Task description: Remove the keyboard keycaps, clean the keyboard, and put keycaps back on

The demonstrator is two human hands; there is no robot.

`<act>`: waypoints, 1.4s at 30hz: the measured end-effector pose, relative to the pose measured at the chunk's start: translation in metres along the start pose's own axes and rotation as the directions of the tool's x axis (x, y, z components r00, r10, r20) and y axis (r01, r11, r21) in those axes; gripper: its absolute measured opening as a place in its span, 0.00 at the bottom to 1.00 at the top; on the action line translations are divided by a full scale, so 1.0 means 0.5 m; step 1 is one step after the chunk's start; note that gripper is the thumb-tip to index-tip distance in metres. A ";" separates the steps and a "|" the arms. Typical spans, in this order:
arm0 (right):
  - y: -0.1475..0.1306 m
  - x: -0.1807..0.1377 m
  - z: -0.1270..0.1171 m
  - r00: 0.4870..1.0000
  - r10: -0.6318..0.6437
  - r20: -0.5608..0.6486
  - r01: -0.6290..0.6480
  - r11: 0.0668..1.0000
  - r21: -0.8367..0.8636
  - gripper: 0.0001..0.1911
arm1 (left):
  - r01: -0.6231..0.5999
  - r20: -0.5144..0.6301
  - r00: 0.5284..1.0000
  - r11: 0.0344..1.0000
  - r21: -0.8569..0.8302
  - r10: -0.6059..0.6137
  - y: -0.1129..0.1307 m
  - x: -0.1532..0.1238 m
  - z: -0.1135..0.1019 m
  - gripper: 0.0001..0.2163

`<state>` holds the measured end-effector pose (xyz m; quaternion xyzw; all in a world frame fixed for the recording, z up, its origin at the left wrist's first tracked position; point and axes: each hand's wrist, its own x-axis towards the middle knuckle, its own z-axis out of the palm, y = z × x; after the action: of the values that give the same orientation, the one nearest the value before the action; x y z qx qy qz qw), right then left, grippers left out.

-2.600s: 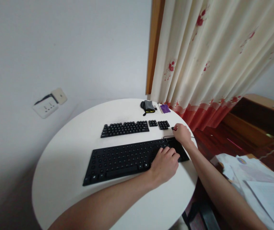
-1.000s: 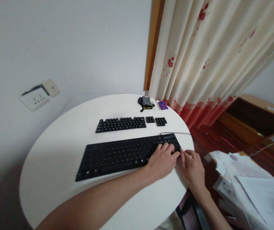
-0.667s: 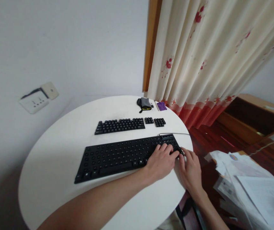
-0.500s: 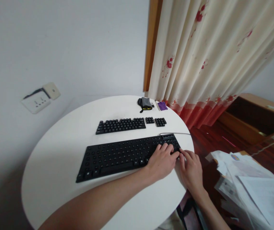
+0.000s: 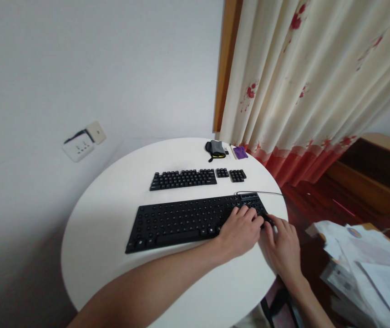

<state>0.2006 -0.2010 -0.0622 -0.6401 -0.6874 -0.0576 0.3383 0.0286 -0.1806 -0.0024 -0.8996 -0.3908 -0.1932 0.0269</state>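
Black keyboard (image 5: 177, 219), keycaps (image 5: 184, 179) behind: my left hand (image 5: 241, 231) and right hand (image 5: 283, 246) seem busy at its number-pad end; whether fingers grasp anything, I can't tell; next calls for precision.

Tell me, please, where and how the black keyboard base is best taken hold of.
Probably by the short left end of the keyboard base, coming from the left, thumb on top: the base lies flat, and this straight end is uncovered. The left hand covers part of its right side, and the right hand is at its right edge.
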 end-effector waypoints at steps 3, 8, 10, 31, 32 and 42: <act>-0.002 0.002 0.001 1.000 0.008 0.001 -0.008 1.000 -0.006 0.20 | -0.004 -0.004 1.000 1.000 -0.023 0.004 -0.002 -0.001 0.001 0.07; -0.003 0.008 0.005 0.999 0.052 0.007 -0.052 0.998 -0.023 0.20 | -0.012 -0.010 1.000 1.000 -0.018 0.011 -0.002 -0.001 0.001 0.07; -0.002 0.010 0.007 0.998 0.064 0.006 -0.064 0.998 -0.026 0.20 | -0.011 -0.010 1.000 1.000 -0.008 0.010 -0.002 -0.001 0.000 0.07; -0.002 0.012 0.009 0.996 0.091 0.005 -0.091 0.996 0.014 0.20 | -0.015 -0.020 1.000 1.000 0.005 0.016 -0.002 -0.002 0.004 0.06; -0.002 0.012 0.009 0.996 0.092 0.003 -0.092 0.996 0.014 0.20 | -0.017 -0.019 1.000 1.000 0.005 0.017 -0.002 -0.002 0.004 0.06; -0.009 0.014 0.003 0.995 0.099 0.007 -0.099 0.995 -0.009 0.19 | -0.017 -0.006 1.000 1.000 -0.006 0.017 -0.002 -0.001 0.004 0.06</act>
<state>0.1962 -0.1951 -0.0580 -0.6749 -0.6560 -0.0411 0.3354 0.0282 -0.1799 -0.0045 -0.9024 -0.3825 -0.1967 0.0268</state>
